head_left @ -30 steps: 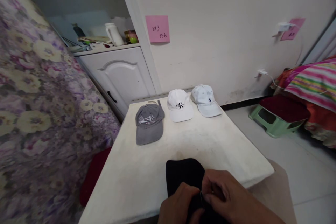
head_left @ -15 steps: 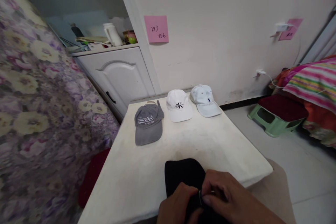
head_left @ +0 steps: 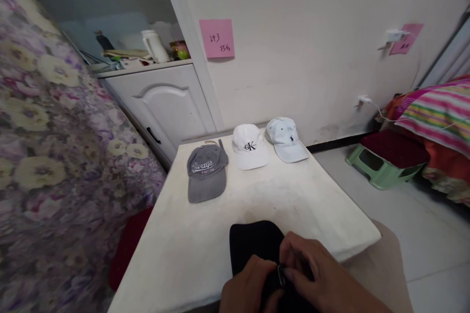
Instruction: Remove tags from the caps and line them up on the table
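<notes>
A black cap (head_left: 253, 242) lies at the near edge of the table, its brim pointing away from me and its near part under my hands. My left hand (head_left: 249, 286) is closed on the cap, thumb and fingers pinching it beside a small metal buckle (head_left: 281, 275). On the buckle's other side my right hand (head_left: 312, 266) pinches with thumb and forefinger; the cap's strap at its fingertips is mostly hidden. Farther back sit a grey cap (head_left: 207, 173) with white lettering, a white cap (head_left: 250, 146) with black letters and a pale blue cap (head_left: 287, 139).
The caps rest on a cream-covered table (head_left: 176, 249). A floral curtain (head_left: 55, 156) hangs at the left, before a white cabinet (head_left: 165, 102). A wall stands behind the table. A green stool (head_left: 382, 168) with a dark red top is on the floor at the right.
My right hand has shifted slightly up and left at the buckle, which now shows more plainly. My left hand still grips the black cap. The other caps have stayed in place.
</notes>
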`<state>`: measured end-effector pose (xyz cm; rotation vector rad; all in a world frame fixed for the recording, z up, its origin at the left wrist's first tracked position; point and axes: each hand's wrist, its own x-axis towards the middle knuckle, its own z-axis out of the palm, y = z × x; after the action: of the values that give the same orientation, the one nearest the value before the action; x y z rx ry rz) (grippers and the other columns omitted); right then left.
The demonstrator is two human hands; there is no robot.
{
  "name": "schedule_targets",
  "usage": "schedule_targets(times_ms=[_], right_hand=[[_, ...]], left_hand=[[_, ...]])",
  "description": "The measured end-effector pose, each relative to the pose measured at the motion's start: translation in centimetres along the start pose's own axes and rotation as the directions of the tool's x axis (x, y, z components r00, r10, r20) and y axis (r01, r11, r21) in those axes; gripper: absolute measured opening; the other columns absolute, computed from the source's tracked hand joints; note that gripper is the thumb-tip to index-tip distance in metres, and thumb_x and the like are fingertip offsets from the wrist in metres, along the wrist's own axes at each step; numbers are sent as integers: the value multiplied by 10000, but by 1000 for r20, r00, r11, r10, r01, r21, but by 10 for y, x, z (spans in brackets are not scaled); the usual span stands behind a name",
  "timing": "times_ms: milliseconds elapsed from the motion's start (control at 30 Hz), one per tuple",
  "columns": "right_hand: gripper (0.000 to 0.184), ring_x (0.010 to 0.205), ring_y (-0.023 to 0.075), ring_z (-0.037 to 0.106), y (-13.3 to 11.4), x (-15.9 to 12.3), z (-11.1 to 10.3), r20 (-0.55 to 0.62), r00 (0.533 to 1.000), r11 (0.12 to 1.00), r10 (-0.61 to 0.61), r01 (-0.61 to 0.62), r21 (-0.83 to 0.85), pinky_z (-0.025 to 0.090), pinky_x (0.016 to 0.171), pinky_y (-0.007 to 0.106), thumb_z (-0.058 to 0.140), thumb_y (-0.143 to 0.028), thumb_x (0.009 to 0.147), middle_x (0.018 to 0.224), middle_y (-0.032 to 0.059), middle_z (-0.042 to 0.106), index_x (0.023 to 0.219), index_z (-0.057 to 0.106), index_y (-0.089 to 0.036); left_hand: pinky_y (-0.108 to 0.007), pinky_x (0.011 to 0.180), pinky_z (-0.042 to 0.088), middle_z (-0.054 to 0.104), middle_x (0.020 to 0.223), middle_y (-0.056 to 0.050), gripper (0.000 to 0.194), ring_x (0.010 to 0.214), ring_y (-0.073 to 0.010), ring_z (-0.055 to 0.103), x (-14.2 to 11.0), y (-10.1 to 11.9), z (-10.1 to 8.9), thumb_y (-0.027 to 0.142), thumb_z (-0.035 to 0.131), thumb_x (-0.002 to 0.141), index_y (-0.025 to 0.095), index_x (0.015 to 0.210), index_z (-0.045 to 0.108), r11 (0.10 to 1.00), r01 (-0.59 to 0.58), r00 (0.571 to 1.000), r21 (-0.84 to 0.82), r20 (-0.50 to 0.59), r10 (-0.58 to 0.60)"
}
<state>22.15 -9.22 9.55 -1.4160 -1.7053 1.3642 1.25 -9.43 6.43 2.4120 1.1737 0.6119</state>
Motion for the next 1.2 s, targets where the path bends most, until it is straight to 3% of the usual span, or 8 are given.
schedule_targets(times_ms=[567,767,900,1067,1133,1200], right_hand=[[130,736,149,564,3,-1,-4,64,998,1000,-5,5,5,421,645,291,535,-117,824,798,-34,614,823,586,-237],[156,808,152,589,4,-3,-7,49,995,996,-84,85,-14,446,703,289,534,-114,836,890,-28,634,852,615,-246],[153,786,153,568,5,-1,-2,33,997,998,-67,67,11,430,686,296,542,-122,833,850,-34,614,849,620,-252],[163,889,174,571,4,-1,-9,-22,995,986,-93,96,138,446,785,319,619,-132,788,934,-26,623,890,620,-260],[149,975,199,590,7,-1,-18,39,994,966,-102,90,242,445,853,340,643,-205,819,1003,-6,650,959,644,-255],[209,1012,217,606,11,0,-25,177,978,949,-110,50,312,438,867,346,655,-280,845,1045,12,680,1051,671,-248]], left_hand=[[-248,574,592,737,871,-26,312,709,-189,750,4,2,4,108,649,777,223,1055,567,987,-81,996,137,-27,85],[-253,558,584,738,839,-10,310,686,-190,745,4,7,2,125,704,767,235,1018,559,993,-86,994,77,-66,92],[-258,586,592,744,868,-9,342,721,-188,751,4,6,1,115,703,760,244,1045,563,996,-82,994,25,-65,84],[-226,589,573,737,851,1,354,703,-165,738,3,7,-3,80,696,726,237,1021,580,997,-68,995,-48,-75,64],[-204,588,561,738,852,16,394,689,-149,729,2,8,-6,68,707,699,246,1026,578,994,-61,994,-88,-101,52],[-190,597,553,742,861,34,428,682,-135,723,2,9,-10,71,716,689,265,1043,573,990,-57,990,-130,-137,39]])
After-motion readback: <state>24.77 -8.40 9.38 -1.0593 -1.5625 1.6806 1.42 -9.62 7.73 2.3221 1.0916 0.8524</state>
